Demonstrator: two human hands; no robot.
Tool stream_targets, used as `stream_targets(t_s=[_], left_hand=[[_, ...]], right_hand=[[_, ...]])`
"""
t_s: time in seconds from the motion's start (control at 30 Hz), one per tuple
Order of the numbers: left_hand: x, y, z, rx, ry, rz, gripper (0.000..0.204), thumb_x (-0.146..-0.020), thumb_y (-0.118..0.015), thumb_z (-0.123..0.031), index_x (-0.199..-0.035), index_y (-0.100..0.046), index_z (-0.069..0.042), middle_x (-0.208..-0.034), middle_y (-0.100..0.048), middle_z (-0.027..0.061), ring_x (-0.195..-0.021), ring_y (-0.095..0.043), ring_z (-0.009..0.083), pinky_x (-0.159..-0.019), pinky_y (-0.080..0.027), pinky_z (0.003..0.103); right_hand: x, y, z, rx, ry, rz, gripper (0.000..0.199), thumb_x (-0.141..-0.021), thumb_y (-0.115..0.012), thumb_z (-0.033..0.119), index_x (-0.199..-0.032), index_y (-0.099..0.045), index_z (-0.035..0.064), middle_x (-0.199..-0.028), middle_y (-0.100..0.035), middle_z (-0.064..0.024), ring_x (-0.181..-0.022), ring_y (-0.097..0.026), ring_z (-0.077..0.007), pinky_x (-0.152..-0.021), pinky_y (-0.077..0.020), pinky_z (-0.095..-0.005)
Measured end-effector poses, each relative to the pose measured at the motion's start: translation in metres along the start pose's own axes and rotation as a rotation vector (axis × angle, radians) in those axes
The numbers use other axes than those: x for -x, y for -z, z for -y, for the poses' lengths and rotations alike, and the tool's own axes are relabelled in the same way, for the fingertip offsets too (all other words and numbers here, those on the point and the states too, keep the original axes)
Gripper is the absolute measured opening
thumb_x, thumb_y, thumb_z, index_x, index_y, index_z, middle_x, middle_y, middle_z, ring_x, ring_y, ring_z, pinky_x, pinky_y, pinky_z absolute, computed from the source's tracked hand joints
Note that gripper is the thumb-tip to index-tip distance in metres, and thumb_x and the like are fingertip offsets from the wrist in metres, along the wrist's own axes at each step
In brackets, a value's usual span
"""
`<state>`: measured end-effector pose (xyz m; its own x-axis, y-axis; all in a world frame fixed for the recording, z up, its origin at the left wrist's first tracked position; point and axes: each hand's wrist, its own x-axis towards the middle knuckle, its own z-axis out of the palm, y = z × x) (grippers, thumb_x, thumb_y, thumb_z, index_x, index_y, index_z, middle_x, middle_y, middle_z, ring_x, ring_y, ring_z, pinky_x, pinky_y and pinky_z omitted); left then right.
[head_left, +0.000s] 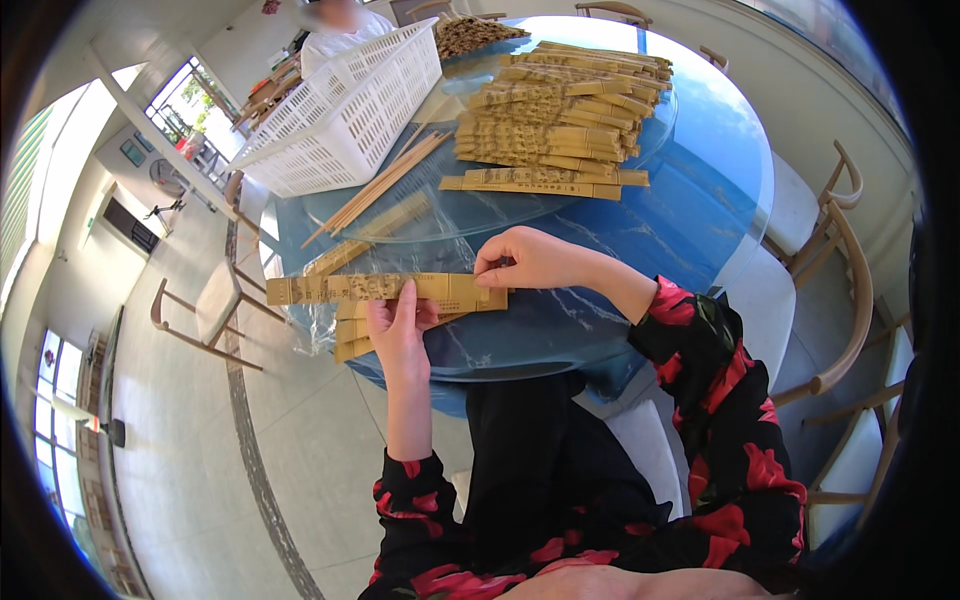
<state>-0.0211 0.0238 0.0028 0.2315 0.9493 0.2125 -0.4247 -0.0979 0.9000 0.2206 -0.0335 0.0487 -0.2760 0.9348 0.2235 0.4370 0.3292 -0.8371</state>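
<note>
A long gold paper chopstick sleeve [312,290] with dark print lies level across both my hands, above the table's near edge. My left hand [398,330] holds it from below near its middle, with the thumb on top. At its right end, my right hand [517,262] pinches it between thumb and fingertips; whether a chopstick is also in that pinch cannot be made out. More gold sleeves [352,345] lie under my left hand, partly hidden by it. Beyond the hands, several bare wooden chopsticks [385,190] lie slanting on the table.
A big pile of gold sleeves [560,115] covers the round table's [690,215] glass turntable. Left of it stands a white slotted plastic basket [345,125]; behind is a heap of brown sticks [475,36]. A person [340,30] sits beyond the basket. Wooden chairs [215,300] surround the table.
</note>
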Motion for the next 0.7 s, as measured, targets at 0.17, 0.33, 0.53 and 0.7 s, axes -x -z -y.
stream_targets(t_s=[0.17,0.33,0.53,0.7], left_hand=[[0.02,0.003,-0.046,-0.571,0.343,0.394,0.013,-0.101,-0.073,-0.013,-0.098,-0.066,-0.002,-0.075,-0.07,0.0057,-0.058,-0.059,0.0068,-0.052,-0.043,0.021],[0.023,-0.029,-0.047,-0.959,-0.502,0.424,0.027,-0.084,-0.083,-0.007,-0.108,-0.072,-0.003,-0.097,-0.074,0.01,-0.087,-0.068,0.0212,-0.079,-0.054,0.032],[0.0,-0.016,-0.023,-1.051,-0.514,0.42,0.047,-0.075,-0.087,-0.007,-0.12,-0.075,-0.007,-0.114,-0.074,0.0103,-0.109,-0.065,0.0305,-0.098,-0.052,0.039],[0.005,-0.017,-0.026,-0.947,-0.434,0.412,0.044,-0.077,-0.087,-0.007,-0.119,-0.075,-0.007,-0.114,-0.074,0.0093,-0.109,-0.065,0.0285,-0.094,-0.054,0.038]], right_hand=[[-0.004,0.0,0.002,0.036,-0.103,-0.019,0.024,-0.093,-0.067,0.022,-0.098,-0.071,-0.0012,-0.077,-0.07,-0.0074,-0.07,-0.063,-0.0147,-0.066,-0.0498,-0.0326],[0.0,0.001,0.0,0.062,-0.088,-0.003,0.023,-0.092,-0.067,0.021,-0.097,-0.071,-0.0011,-0.08,-0.07,-0.0083,-0.071,-0.063,-0.0146,-0.067,-0.0498,-0.0318],[-0.005,0.002,-0.007,-0.055,-0.073,0.065,0.023,-0.091,-0.071,0.022,-0.098,-0.071,-0.0004,-0.082,-0.071,-0.0062,-0.075,-0.063,-0.0129,-0.069,-0.0496,-0.0309],[0.0,0.002,-0.002,-0.053,-0.113,0.094,0.023,-0.091,-0.074,0.021,-0.098,-0.071,-0.0006,-0.082,-0.071,-0.0063,-0.076,-0.063,-0.0134,-0.07,-0.0498,-0.031]])
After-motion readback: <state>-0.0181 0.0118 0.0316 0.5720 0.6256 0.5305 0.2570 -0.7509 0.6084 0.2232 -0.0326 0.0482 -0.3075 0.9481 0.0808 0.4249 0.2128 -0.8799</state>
